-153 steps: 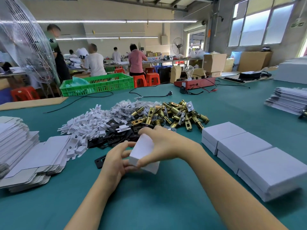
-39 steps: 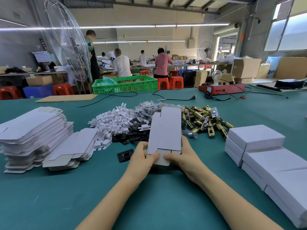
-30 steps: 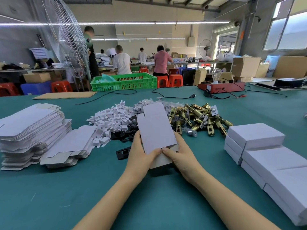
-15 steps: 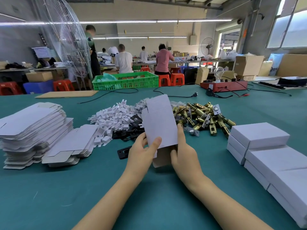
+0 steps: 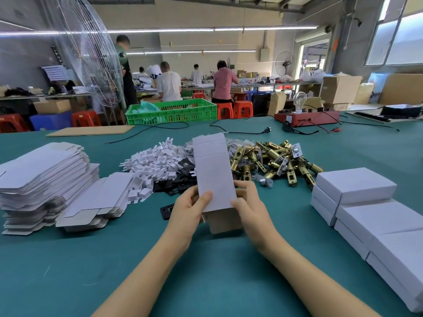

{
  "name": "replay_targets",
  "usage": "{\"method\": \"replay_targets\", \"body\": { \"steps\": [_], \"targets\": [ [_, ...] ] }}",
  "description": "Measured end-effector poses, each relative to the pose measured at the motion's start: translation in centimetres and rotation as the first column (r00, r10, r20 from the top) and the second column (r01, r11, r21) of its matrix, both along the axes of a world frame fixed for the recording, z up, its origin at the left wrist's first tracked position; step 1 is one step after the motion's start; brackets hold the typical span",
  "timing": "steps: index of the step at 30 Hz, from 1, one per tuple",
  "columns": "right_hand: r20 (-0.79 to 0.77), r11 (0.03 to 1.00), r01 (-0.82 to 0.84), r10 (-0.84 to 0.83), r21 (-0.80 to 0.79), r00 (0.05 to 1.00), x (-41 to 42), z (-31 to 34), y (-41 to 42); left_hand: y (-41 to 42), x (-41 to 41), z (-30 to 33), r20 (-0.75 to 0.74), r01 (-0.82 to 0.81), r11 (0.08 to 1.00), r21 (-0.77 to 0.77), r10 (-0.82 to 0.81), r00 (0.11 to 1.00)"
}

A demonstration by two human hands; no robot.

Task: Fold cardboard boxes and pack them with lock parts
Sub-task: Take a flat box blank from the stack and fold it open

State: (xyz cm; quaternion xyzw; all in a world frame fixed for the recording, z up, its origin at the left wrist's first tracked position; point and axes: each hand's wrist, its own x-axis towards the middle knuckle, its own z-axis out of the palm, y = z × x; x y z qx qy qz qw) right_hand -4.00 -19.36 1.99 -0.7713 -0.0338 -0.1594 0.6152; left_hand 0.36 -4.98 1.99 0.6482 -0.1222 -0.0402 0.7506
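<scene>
The left hand (image 5: 191, 208) and right hand (image 5: 250, 205) both grasp a white cardboard box (image 5: 215, 173) held up over the green counter (image 5: 206, 271), just in front of the pile of gold lock parts (image 5: 272, 160), with flat boxes (image 5: 45, 175) stacked off to its left.

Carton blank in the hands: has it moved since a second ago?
Yes. The carton blank has tipped upright, its top now rising past the brass latches.

Both hands, left (image 5: 188, 208) and right (image 5: 250, 208), are raised side by side, thumbs and fingers pinching.
</scene>
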Motion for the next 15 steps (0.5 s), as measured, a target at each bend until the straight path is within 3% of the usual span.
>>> {"method": "replay_targets", "body": {
  "steps": [2,6,15],
  "targets": [
    [-0.056,0.989,0.006,0.002,0.149,0.998,0.5,0.2,-0.7,0.1,-0.1,0.0,-0.001,0.081,0.997,0.008,-0.081,0.997],
    [-0.038,0.985,0.014,-0.007,0.173,0.999,0.6,0.6,-1.3,-0.1,-0.3,0.1,0.007,0.174,0.985,0.013,-0.174,0.985],
    [0.012,0.902,-0.01,0.005,0.431,1.0,0.5,1.4,-1.7,0.0,-0.6,0.7,0.016,0.257,0.963,0.084,-0.259,0.966]
  ]
}}
